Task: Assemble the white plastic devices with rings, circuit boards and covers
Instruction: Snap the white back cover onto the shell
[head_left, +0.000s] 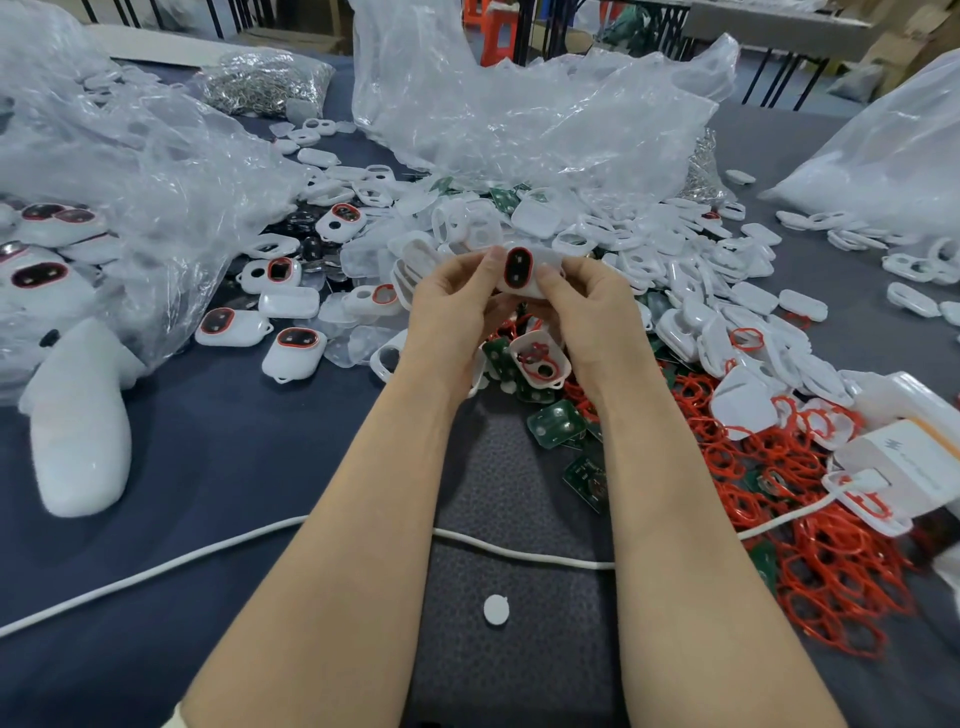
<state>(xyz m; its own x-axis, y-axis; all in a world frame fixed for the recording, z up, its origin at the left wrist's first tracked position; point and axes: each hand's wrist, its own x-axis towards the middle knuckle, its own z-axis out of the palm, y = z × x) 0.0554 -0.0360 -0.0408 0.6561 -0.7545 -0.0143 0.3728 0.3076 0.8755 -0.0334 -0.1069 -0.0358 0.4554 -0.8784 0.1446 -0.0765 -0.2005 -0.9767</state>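
I hold one white plastic device (540, 270) with a red-ringed dark window above the table centre. My left hand (457, 296) grips its left side, thumb near the window. My right hand (582, 296) grips its right side with the thumb pressed on its face. Just below my hands lies an open white shell with a red ring inside (540, 361). Green circuit boards (556, 423) lie beneath and to the right. A heap of loose red rings (810, 545) spreads at the right. White covers and shells (691, 270) are piled behind my hands.
Finished devices (293, 351) lie at the left beside crumpled clear plastic bags (130, 171). More bags (519, 104) stand at the back. A white cable (519, 556) crosses the dark mat (493, 493) under my forearms. A white charger box (904, 467) sits at the right edge.
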